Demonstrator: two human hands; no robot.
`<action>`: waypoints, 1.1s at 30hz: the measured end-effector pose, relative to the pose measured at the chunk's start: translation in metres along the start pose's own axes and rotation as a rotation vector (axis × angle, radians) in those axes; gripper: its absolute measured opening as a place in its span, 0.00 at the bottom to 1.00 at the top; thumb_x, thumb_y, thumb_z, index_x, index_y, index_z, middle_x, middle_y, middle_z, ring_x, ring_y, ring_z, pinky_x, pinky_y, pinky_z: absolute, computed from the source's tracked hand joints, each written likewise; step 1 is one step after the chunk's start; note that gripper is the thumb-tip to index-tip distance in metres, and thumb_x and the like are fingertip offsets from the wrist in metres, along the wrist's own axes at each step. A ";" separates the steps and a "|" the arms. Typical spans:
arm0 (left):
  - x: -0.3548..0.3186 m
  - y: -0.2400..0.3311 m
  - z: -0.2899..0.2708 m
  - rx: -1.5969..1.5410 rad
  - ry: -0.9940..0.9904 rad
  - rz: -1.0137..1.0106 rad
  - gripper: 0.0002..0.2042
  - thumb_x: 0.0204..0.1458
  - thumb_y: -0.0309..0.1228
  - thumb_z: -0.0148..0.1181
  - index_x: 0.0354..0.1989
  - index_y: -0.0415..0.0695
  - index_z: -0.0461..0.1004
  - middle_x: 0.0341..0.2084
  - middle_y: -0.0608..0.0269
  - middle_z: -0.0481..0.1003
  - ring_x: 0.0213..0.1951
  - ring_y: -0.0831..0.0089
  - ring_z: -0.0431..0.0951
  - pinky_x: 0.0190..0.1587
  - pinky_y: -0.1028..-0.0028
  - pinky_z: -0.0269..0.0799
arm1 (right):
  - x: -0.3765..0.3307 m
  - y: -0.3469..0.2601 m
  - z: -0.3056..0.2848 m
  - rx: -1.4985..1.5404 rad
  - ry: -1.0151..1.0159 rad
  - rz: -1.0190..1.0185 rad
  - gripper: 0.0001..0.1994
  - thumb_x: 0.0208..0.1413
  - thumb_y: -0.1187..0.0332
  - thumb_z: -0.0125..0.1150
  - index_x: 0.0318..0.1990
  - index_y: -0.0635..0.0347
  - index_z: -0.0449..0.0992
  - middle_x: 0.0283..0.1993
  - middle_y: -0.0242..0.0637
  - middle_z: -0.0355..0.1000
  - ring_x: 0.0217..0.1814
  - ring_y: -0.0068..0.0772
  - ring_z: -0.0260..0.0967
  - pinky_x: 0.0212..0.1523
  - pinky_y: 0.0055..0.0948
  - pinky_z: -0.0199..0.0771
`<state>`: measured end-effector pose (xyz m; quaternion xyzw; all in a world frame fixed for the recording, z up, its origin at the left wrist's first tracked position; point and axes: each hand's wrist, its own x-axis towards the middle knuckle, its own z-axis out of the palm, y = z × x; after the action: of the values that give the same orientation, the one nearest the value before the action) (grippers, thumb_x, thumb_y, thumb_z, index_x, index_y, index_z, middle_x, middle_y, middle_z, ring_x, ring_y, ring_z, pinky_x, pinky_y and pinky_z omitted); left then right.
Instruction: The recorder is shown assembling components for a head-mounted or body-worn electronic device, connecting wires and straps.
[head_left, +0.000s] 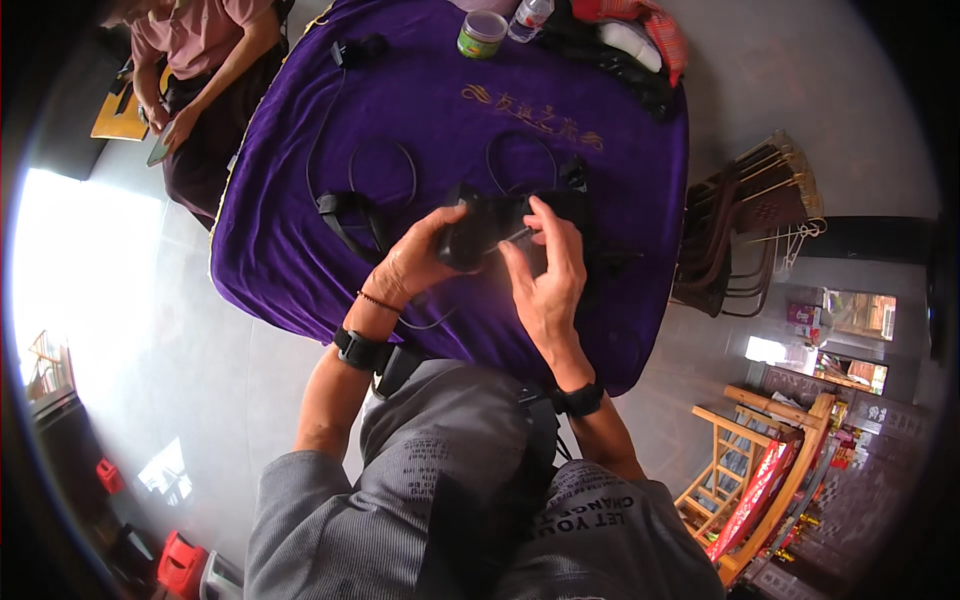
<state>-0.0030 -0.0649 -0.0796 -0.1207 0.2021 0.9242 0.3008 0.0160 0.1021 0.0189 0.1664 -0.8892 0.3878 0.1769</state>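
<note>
Black device (482, 228) gripped between left fingers (432, 232); right fingers (540, 215) on top.

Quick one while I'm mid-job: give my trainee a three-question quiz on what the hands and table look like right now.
1. True or false: both hands hold the black device above the purple tablecloth.
2. Which hand has a thin bead bracelet at its wrist? A) left hand B) right hand C) neither
3. Fill in: the green-labelled jar stands at the far edge of the table beside a clear plastic ____.

Key
1. True; the left hand cups it from below and the right hand's fingers pinch its right end.
2. A
3. bottle
</note>
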 end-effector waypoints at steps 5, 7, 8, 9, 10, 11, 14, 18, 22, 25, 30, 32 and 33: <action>0.029 -0.016 -0.021 0.608 0.208 0.354 0.17 0.57 0.48 0.49 0.43 0.48 0.73 0.32 0.65 0.76 0.37 0.70 0.77 0.34 0.67 0.76 | 0.002 -0.006 -0.015 -0.114 0.101 -0.172 0.23 0.45 0.74 0.64 0.52 0.64 0.69 0.50 0.43 0.67 0.53 0.41 0.64 0.55 0.41 0.62; 0.036 -0.020 -0.036 0.583 0.214 0.374 0.18 0.58 0.50 0.47 0.43 0.48 0.73 0.32 0.65 0.76 0.36 0.71 0.77 0.34 0.67 0.77 | 0.012 -0.016 -0.024 -0.267 -0.017 -0.322 0.21 0.46 0.75 0.62 0.50 0.64 0.70 0.50 0.43 0.67 0.54 0.41 0.64 0.56 0.41 0.62; 0.037 -0.022 -0.045 0.555 0.224 0.395 0.19 0.58 0.51 0.46 0.43 0.49 0.72 0.32 0.65 0.76 0.35 0.72 0.76 0.34 0.67 0.77 | 0.015 -0.019 -0.025 -0.418 -0.142 -0.472 0.18 0.46 0.75 0.60 0.48 0.64 0.72 0.51 0.42 0.67 0.55 0.40 0.63 0.57 0.40 0.61; 0.038 -0.022 -0.040 0.564 0.209 0.389 0.19 0.58 0.51 0.46 0.43 0.49 0.72 0.32 0.65 0.76 0.35 0.72 0.76 0.34 0.67 0.77 | 0.019 -0.018 -0.022 -0.427 -0.175 -0.517 0.11 0.45 0.76 0.58 0.39 0.63 0.75 0.43 0.39 0.69 0.50 0.37 0.66 0.57 0.40 0.62; 0.034 -0.023 -0.035 0.610 0.185 0.412 0.18 0.56 0.47 0.51 0.47 0.47 0.70 0.36 0.63 0.75 0.38 0.70 0.76 0.38 0.67 0.76 | 0.020 -0.016 -0.024 -0.437 -0.162 -0.512 0.11 0.45 0.76 0.58 0.39 0.63 0.75 0.43 0.39 0.69 0.50 0.37 0.66 0.57 0.40 0.62; 0.028 -0.024 -0.029 0.655 0.159 0.437 0.19 0.54 0.42 0.57 0.50 0.45 0.68 0.39 0.62 0.75 0.42 0.68 0.76 0.42 0.67 0.76 | 0.019 -0.011 -0.024 -0.444 -0.268 -0.553 0.08 0.44 0.75 0.58 0.35 0.62 0.74 0.37 0.37 0.69 0.45 0.35 0.67 0.58 0.39 0.61; -0.016 -0.007 0.037 1.462 0.012 0.793 0.46 0.31 0.20 0.73 0.63 0.35 0.52 0.52 0.51 0.67 0.57 0.61 0.66 0.60 0.69 0.62 | 0.026 0.004 -0.025 -0.488 -0.297 -0.667 0.02 0.42 0.74 0.58 0.23 0.57 0.71 0.23 0.31 0.63 0.32 0.30 0.66 0.53 0.35 0.64; -0.021 -0.006 0.033 1.465 -0.010 0.813 0.43 0.33 0.21 0.72 0.61 0.34 0.54 0.54 0.47 0.66 0.58 0.61 0.65 0.60 0.68 0.61 | 0.030 -0.003 -0.030 -0.604 -0.394 -0.880 0.05 0.42 0.70 0.55 0.18 0.55 0.71 0.21 0.30 0.63 0.28 0.26 0.63 0.39 0.28 0.62; -0.025 -0.006 0.082 0.391 0.353 0.184 0.35 0.43 0.22 0.66 0.61 0.35 0.56 0.53 0.52 0.67 0.55 0.65 0.68 0.57 0.69 0.64 | 0.025 0.005 -0.025 -0.516 -0.497 -0.786 0.06 0.43 0.68 0.54 0.18 0.54 0.69 0.21 0.30 0.64 0.27 0.27 0.64 0.34 0.27 0.59; -0.018 -0.011 0.067 0.466 0.211 0.208 0.20 0.57 0.46 0.50 0.49 0.42 0.68 0.36 0.63 0.72 0.38 0.74 0.74 0.34 0.72 0.75 | 0.019 0.025 -0.016 -0.323 -0.567 -0.556 0.08 0.49 0.68 0.56 0.21 0.55 0.70 0.23 0.31 0.67 0.29 0.28 0.66 0.38 0.30 0.59; -0.010 -0.006 0.076 0.417 0.337 0.194 0.19 0.55 0.52 0.48 0.33 0.48 0.72 0.25 0.68 0.74 0.25 0.77 0.75 0.26 0.76 0.71 | 0.020 0.025 -0.022 -0.097 -0.347 -0.399 0.08 0.50 0.67 0.59 0.22 0.57 0.70 0.21 0.32 0.65 0.27 0.30 0.66 0.40 0.32 0.60; -0.009 -0.005 0.079 0.438 0.334 0.220 0.18 0.56 0.52 0.48 0.32 0.49 0.72 0.25 0.68 0.74 0.26 0.77 0.76 0.25 0.75 0.71 | 0.019 0.025 -0.032 -0.124 -0.324 -0.410 0.08 0.48 0.67 0.60 0.22 0.57 0.71 0.21 0.31 0.66 0.30 0.27 0.67 0.41 0.31 0.62; -0.009 -0.003 0.078 0.457 0.288 0.182 0.18 0.56 0.52 0.48 0.33 0.49 0.72 0.26 0.68 0.75 0.27 0.76 0.76 0.26 0.74 0.72 | 0.017 0.026 -0.034 -0.214 -0.339 -0.489 0.07 0.48 0.67 0.59 0.22 0.56 0.71 0.22 0.30 0.65 0.30 0.26 0.67 0.41 0.30 0.62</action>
<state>-0.0017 -0.0328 -0.0081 -0.1612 0.4561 0.8511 0.2039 -0.0038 0.1418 0.0316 0.4180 -0.8754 0.2047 0.1306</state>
